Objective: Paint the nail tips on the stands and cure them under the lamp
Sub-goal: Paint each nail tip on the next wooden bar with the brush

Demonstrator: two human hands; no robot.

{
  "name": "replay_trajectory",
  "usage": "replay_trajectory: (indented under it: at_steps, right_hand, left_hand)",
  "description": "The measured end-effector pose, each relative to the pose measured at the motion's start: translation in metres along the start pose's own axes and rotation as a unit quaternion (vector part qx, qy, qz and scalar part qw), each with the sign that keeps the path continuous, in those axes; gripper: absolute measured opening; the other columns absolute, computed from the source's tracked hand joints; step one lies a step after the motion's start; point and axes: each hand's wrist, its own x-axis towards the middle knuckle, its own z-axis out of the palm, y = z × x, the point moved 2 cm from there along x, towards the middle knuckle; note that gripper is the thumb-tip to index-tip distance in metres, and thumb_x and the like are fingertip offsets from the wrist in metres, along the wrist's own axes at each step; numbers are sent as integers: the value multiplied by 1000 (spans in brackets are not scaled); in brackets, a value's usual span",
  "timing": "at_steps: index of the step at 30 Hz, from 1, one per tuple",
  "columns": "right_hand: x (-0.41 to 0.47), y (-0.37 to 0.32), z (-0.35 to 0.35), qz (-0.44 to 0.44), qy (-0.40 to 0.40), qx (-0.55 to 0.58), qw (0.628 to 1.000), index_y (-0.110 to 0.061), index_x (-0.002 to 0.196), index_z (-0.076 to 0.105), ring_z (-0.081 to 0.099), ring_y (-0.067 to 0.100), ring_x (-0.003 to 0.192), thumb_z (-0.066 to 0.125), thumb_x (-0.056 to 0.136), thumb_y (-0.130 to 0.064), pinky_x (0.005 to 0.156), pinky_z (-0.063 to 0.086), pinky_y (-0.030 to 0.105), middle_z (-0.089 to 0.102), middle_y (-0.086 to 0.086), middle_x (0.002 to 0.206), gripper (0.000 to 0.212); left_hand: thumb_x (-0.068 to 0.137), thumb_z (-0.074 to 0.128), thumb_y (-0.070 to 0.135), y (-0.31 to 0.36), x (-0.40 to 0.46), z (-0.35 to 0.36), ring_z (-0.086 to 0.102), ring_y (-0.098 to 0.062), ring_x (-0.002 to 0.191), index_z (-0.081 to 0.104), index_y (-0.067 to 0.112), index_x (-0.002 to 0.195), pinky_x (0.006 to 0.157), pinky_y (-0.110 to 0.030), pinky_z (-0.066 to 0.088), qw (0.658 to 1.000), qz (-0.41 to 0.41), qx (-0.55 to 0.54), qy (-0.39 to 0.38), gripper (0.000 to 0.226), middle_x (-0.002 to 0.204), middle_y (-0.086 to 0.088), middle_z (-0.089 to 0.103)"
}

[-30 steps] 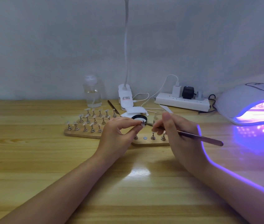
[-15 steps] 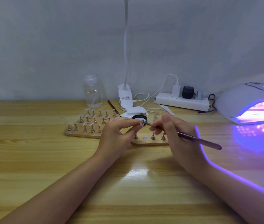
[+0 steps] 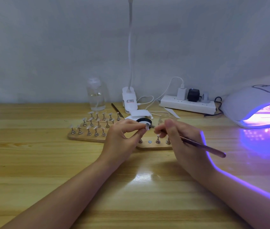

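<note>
the left hand (image 3: 121, 138) still pinches a small clear nail tip on its metal stand (image 3: 147, 126). the right hand (image 3: 180, 139), gripping the slim maroon brush (image 3: 202, 146), has eased its bristles back toward 3 o'clock; painting seems ongoing, with the glowing white curing lamp (image 3: 253, 103) waiting at 2 o'clock on the wooden tabletop (image 3: 31, 162).

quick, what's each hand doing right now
Left hand: closed, pinching a nail tip on its stand.
Right hand: closed, grip on a thin brush, its tip at that nail.

Two bare forearms — no sleeves, watch or rings — ending in the left hand (image 3: 121, 139) and right hand (image 3: 185, 142).
</note>
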Motion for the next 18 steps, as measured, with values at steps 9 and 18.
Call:
replay_trajectory:
  at_steps: [9,18]
  right_hand:
    - [-2,-1,0,-24,-2,-30,999,-22,75,67,62,-2,64,40,89,-37,61,46,12,64,-16,68,34]
    - [-5,4,1,31,2,24,999,-19,64,69,63,5,55,47,89,-38,56,49,15,66,-3,58,38]
  left_hand:
    - [76,71,7,0,0,0,61,-16,81,72,22,86,84,-39,46,1000,-4,4,3,19,76,7,66]
    - [76,70,3,-2,1,-1,62,-10,77,72,17,84,70,-12,45,1000,-11,-12,-3,16,78,1,68]
